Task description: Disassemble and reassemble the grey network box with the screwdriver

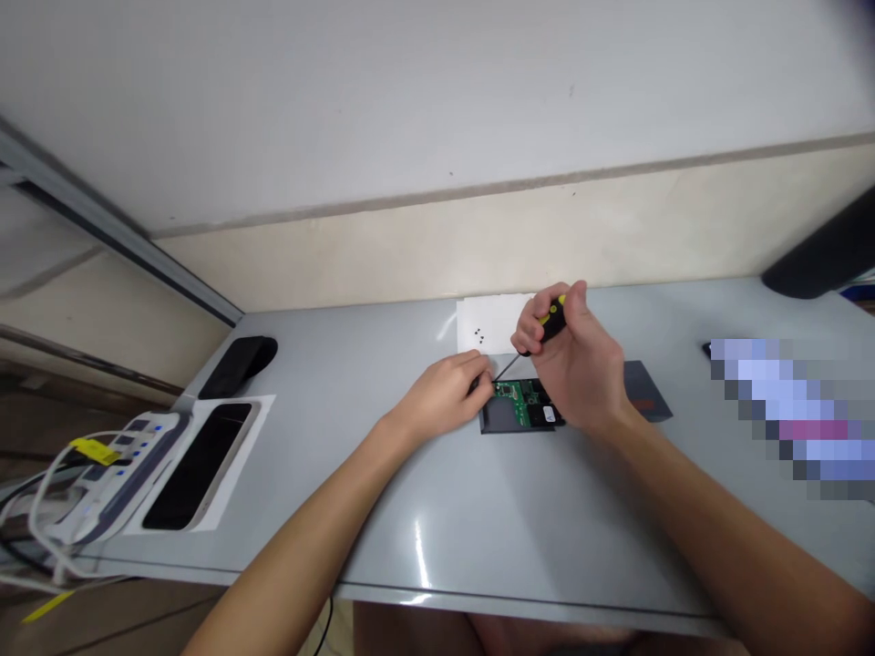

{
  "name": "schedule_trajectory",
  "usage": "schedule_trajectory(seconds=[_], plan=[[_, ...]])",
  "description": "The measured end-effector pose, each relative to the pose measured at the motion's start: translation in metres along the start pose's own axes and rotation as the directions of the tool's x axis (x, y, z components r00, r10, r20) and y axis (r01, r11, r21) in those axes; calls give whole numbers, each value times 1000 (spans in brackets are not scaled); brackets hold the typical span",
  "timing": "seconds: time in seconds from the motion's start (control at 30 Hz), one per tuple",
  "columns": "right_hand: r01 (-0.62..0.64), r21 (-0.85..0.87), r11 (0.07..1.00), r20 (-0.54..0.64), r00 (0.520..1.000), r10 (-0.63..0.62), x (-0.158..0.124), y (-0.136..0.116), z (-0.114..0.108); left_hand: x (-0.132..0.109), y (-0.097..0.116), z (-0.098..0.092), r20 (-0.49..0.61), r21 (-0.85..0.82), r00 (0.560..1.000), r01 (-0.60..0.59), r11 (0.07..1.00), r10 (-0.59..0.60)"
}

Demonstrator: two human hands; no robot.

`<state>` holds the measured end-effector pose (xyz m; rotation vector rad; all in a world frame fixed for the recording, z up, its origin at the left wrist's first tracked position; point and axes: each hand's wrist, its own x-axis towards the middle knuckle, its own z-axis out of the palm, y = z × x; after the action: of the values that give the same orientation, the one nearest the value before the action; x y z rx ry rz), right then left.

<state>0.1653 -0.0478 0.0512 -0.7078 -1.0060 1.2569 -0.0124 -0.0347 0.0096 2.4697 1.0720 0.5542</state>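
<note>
My right hand (581,364) is wrapped round the black and yellow handle of a screwdriver (552,319). The tool slants down to the left, its thin shaft reaching the upper left part of an opened dark electronic device (502,417). A green circuit board (523,401) shows inside the casing. At that corner, my left hand (455,392) is closed, fingertips pinched beside the screwdriver tip; whatever they hold is hidden. Behind the device lies white paper (488,319) with several tiny dark screws (479,336). A dark flat panel (646,392) lies right of the device, partly behind my right wrist.
At left are a phone (198,466) on white paper, a power strip (129,474) with tangled cables, and a black curved object (238,366). A blurred-out flat item (786,410) and a black cylinder (820,246) stand right. The wall (383,260) borders the grey table (478,528).
</note>
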Motion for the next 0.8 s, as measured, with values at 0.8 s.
schedule_trajectory(seconds=[0.8], plan=[[-10,30,999,14,1000,10,-3,5,1,0,1,-1,11,13,1000,8,1000,-8]])
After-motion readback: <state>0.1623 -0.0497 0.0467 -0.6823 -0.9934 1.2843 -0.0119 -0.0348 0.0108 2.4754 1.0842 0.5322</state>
